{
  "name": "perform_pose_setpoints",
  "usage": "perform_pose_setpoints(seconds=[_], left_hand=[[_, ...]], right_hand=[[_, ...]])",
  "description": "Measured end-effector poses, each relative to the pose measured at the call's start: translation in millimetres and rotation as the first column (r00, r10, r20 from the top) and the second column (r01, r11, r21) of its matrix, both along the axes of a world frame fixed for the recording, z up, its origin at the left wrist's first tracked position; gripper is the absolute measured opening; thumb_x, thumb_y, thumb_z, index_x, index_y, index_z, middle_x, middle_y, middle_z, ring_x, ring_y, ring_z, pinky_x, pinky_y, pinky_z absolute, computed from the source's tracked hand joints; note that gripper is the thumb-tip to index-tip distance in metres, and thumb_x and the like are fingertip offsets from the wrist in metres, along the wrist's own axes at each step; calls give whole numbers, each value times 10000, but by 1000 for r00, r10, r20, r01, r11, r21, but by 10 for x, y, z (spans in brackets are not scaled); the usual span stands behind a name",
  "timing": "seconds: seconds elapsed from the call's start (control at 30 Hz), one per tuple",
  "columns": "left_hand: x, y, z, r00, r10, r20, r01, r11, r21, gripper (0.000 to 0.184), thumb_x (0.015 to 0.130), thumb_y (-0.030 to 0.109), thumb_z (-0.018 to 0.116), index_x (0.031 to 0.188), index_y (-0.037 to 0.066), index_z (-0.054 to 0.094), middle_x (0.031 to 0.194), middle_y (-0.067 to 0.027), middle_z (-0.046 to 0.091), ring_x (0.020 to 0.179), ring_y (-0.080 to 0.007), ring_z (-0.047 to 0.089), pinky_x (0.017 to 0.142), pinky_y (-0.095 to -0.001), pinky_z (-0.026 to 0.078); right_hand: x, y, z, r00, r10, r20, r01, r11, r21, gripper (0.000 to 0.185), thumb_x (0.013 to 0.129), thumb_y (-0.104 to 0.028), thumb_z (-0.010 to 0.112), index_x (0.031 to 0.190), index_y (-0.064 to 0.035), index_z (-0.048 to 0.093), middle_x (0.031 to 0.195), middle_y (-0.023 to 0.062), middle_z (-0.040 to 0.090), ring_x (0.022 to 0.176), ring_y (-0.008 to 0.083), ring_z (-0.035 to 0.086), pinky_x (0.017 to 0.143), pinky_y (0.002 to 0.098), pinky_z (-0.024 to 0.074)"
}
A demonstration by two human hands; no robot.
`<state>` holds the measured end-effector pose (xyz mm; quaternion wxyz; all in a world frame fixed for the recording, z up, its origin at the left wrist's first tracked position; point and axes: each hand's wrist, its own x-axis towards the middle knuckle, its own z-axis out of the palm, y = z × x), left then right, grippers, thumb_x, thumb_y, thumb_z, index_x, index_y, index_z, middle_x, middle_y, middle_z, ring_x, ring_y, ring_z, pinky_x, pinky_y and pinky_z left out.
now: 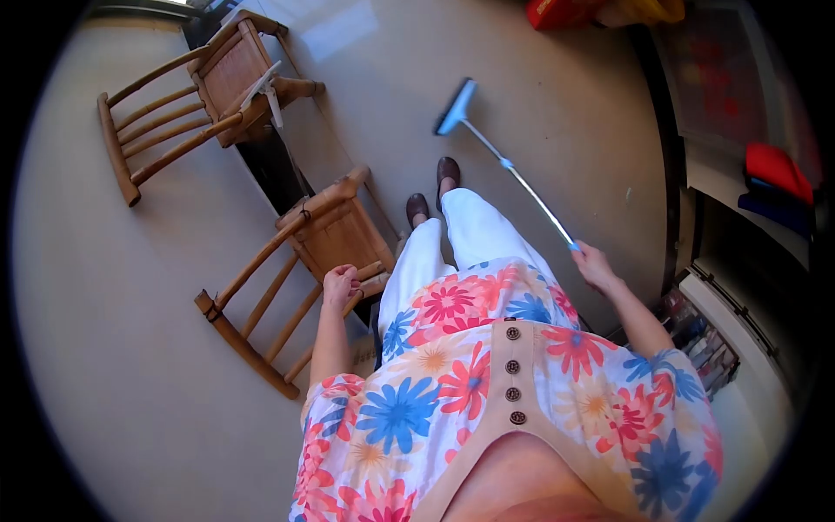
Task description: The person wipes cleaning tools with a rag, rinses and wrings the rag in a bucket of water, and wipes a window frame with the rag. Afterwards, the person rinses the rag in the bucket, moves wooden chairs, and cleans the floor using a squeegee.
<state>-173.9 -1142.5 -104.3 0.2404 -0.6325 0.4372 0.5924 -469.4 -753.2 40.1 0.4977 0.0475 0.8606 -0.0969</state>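
Observation:
My right hand (594, 265) is closed round the upper end of a floor brush (537, 199). Its silvery pole slants down to a light-blue head (455, 107) with a dark edge, which is at the floor ahead of my feet. My left hand (341, 283) hangs at my side with its fingers curled in, and nothing shows in it. Closest to that hand is a wooden chair (335, 233) with a slatted back; whether the two touch I cannot tell.
A second wooden chair (233, 71), with a pale cloth strip (265, 90) tied to it, stands farther off at the left. Pale floor (574, 113) surrounds the brush. Along the right runs a dark-edged cabinet (671, 174) with a red item (777, 174) on it. Red bags (565, 12) lie at the top.

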Motion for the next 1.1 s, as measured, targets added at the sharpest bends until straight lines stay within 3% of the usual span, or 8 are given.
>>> perform_pose_setpoints(seconds=[0.17, 0.33, 0.37, 0.47, 0.53, 0.73, 0.93, 1.1], left_hand=[[577, -34, -103, 995, -103, 0, 103, 994, -41, 208, 789, 166, 579, 948, 33, 583, 709, -22, 578, 544, -96, 527, 449, -217, 428], [1150, -152, -38, 1000, 0, 9, 1, 996, -84, 213, 780, 164, 590, 940, 24, 580, 712, -29, 580, 545, -95, 530, 437, -217, 420], [1250, -127, -49, 1000, 17, 6, -16, 997, -77, 223, 777, 168, 594, 941, 19, 576, 710, -30, 579, 539, -95, 525, 436, -215, 416], [1444, -24, -138, 999, -6, 45, 7, 1000, -22, 232, 781, 182, 592, 953, 27, 577, 722, -29, 583, 557, -102, 544, 437, -220, 426], [1508, 74, -250, 996, -81, 39, 81, 997, -7, 253, 801, 203, 577, 996, 42, 570, 772, -33, 600, 603, -111, 575, 460, -232, 446], [1494, 384, -266, 994, -111, -9, 111, 994, -26, 269, 813, 238, 571, 1009, 53, 578, 805, -35, 612, 640, -125, 598, 477, -249, 457], [1558, 707, -143, 992, -124, 19, 125, 990, -65, 219, 800, 212, 583, 960, 63, 590, 769, -26, 601, 615, -120, 585, 478, -240, 457], [1608, 1118, 19, 988, -152, 19, 153, 981, -116, 222, 799, 211, 583, 965, 64, 598, 769, -25, 601, 620, -115, 584, 485, -242, 462]], right_hand=[[285, -711, -1329, 929, 351, -118, -369, 907, -204, 271, 886, -299, 394, 1021, -108, 531, 694, 136, 582, 460, 256, 543, 433, 380, 440], [714, 52, -1282, 961, 270, -57, -273, 961, -42, 265, 887, -305, 397, 985, -107, 543, 687, 137, 579, 452, 251, 534, 439, 378, 432], [790, 231, -981, 986, 150, 77, -158, 981, 112, 286, 869, -309, 420, 1053, -123, 536, 966, 196, 596, 921, 386, 555, 749, 449, 443], [1182, 1539, -751, 948, 248, -199, -225, 965, 134, 258, 866, -304, 442, 1008, -133, 573, 669, 143, 593, 524, 269, 583, 484, 390, 463], [1176, 1386, -134, 998, 13, -57, 5, 952, 306, 243, 874, -290, 430, 960, -114, 572, 581, 116, 555, 413, 226, 534, 395, 370, 427], [1268, 946, 480, 999, 34, 7, -34, 959, 281, 217, 877, -278, 435, 940, -99, 539, 616, 138, 569, 517, 288, 576, 491, 404, 456], [1380, 687, -620, 942, 336, -20, -334, 941, 60, 290, 875, -329, 397, 1063, -141, 515, 982, 186, 597, 933, 398, 549, 773, 506, 431], [1570, 1671, -948, 952, 306, 8, -306, 947, 99, 299, 870, -333, 410, 1084, -160, 529, 968, 193, 596, 938, 383, 548, 777, 468, 434]])
